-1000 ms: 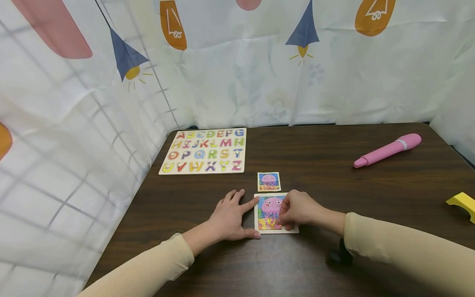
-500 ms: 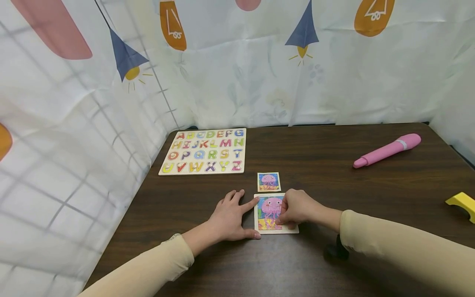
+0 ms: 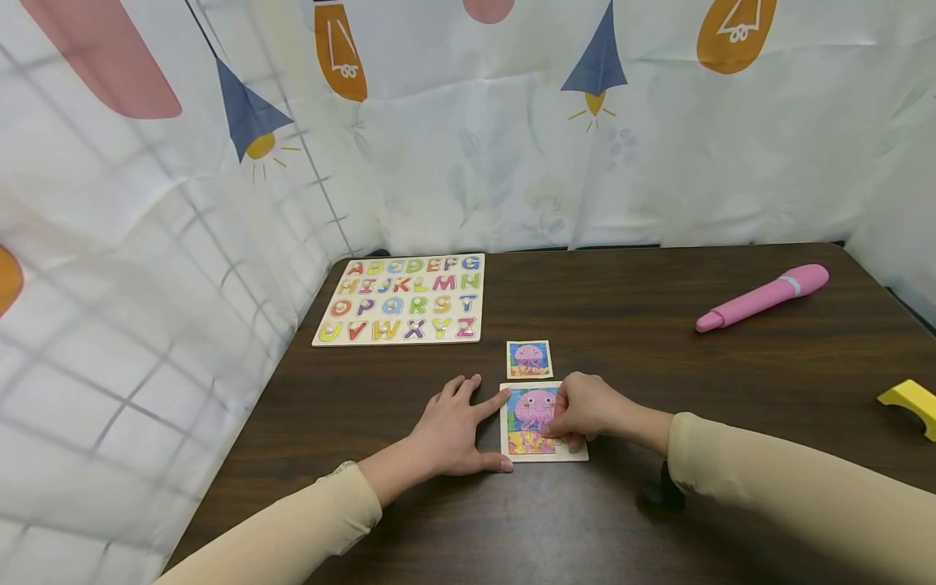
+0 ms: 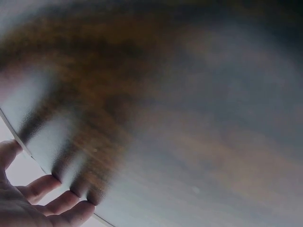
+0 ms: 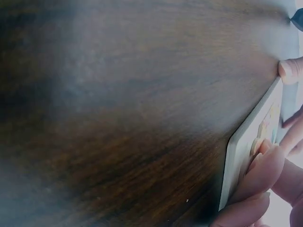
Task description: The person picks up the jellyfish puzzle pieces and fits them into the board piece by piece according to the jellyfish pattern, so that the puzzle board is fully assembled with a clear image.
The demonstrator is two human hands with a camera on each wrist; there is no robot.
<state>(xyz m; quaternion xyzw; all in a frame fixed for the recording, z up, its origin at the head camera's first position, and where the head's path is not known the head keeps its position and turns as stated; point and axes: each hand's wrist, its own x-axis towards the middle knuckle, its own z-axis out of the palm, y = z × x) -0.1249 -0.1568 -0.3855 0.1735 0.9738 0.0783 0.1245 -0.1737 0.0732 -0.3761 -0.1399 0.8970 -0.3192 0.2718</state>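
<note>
A small jigsaw puzzle [image 3: 530, 418] shows a pink jellyfish in a pale wooden frame, lying flat on the table. My left hand [image 3: 455, 431] rests on the tabletop with fingers spread, its index fingertip and thumb touching the frame's left edge. Over the puzzle's right side, my right hand [image 3: 588, 410] pinches a puzzle piece [image 5: 256, 145], mostly hidden by the fingers. That hand covers the right part of the picture. Just behind the frame lies a small jellyfish picture card [image 3: 530, 359]. The left wrist view shows the left fingers [image 4: 61, 203] against the table.
An alphabet board [image 3: 402, 299] with knobbed letters lies at the back left of the dark wooden table [image 3: 600, 301]. A pink toy microphone [image 3: 762, 299] is at the back right. A yellow arched block [image 3: 912, 406] sits at the right. Printed curtains hang behind and left.
My right hand and wrist have shifted very slightly left, its fingertips staying at the puzzle's right side. The left hand keeps its place.
</note>
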